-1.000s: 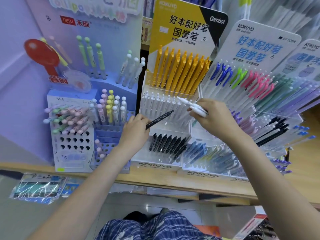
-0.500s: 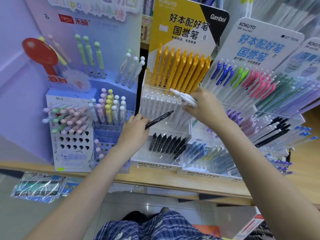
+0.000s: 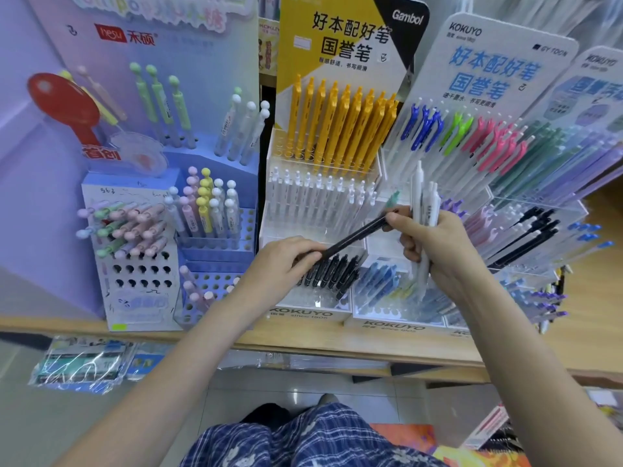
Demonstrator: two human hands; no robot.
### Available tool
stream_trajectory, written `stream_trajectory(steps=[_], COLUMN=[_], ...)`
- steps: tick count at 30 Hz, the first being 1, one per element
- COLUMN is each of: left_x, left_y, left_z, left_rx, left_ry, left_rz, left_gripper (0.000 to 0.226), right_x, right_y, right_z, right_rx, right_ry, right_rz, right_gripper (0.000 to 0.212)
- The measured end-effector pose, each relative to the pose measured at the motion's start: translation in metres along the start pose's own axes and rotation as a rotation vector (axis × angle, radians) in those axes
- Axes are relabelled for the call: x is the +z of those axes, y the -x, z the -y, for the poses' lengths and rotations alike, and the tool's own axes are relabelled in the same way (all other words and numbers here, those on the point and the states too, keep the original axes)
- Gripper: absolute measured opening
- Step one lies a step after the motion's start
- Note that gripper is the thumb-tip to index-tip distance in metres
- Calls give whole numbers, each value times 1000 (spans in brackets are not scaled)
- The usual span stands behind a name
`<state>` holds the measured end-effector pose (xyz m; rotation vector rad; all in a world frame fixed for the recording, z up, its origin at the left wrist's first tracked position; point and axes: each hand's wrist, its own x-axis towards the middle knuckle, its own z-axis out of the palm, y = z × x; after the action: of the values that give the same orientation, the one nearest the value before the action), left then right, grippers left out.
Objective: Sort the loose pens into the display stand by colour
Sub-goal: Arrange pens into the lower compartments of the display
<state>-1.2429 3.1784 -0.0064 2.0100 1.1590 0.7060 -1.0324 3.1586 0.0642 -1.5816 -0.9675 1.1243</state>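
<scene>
A slim, matte black pen (image 3: 350,240) is held slanted between both hands: its lower end is pinched by the curled fingers of the left hand (image 3: 286,264), its upper end is touched by the thumb and forefinger of the right hand (image 3: 435,244). A bundle of smooth white pens (image 3: 425,210) is gripped upright in the right hand as well. Just below, glossy black pens (image 3: 330,273) are racked in a clear acrylic display stand (image 3: 313,306), with white-capped pens (image 3: 320,190) and yellow pens (image 3: 340,126) stepped behind. The stand is carried on a pale wooden tabletop (image 3: 337,343). A grey tiled floor (image 3: 303,392) is seen underneath.
</scene>
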Motion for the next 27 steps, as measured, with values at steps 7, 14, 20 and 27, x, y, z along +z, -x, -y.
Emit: stream_trajectory(steps=[7, 14, 20, 27], left_x=[-15, -27, -29, -26], left_y=[1, 12, 13, 13], left_z=[31, 52, 54, 59], left_rx=[-131, -65, -44, 12], left_ry=[-402, -564, -504, -490], left_rz=[-44, 108, 80, 15], left_gripper=[35, 41, 38, 38], right_x=[16, 79, 99, 124], right_y=[15, 4, -14, -23], right_z=[-12, -43, -66, -58], right_rx=[-212, -553, -593, -493], right_ry=[347, 819, 1055, 1215], right_rz=[85, 203, 264, 229], right_gripper=[4, 19, 20, 19])
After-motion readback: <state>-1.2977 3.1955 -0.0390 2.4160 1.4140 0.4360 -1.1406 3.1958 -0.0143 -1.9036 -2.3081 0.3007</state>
